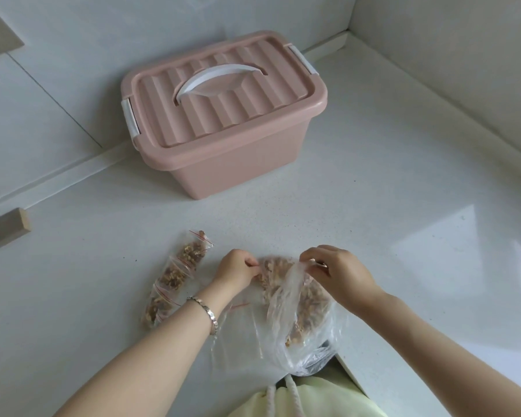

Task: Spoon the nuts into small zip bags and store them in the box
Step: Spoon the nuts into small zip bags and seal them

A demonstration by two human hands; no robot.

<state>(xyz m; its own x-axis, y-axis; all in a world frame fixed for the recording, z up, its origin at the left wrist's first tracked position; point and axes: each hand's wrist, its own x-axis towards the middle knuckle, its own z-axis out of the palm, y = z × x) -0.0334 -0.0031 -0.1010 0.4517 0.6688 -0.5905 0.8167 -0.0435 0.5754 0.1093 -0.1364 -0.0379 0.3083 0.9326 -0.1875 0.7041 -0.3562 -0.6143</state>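
A large clear plastic bag (306, 335) of brown nuts (309, 299) lies on the white counter near me. My left hand (236, 267) pinches its edge on the left side. My right hand (337, 273) pinches a gathered fold of the same bag on the right. A row of small filled zip bags (175, 276) with red seal lines lies to the left of my hands. An empty zip bag (238, 323) lies flat under my left wrist. The pink box (223, 115) stands at the back with its ribbed lid shut and white handle down. No spoon is visible.
The white counter (388, 182) runs into a corner, with walls at the back and right. A wooden ledge (3, 228) juts in at the left edge. My pale yellow garment with white cords (301, 398) is at the bottom.
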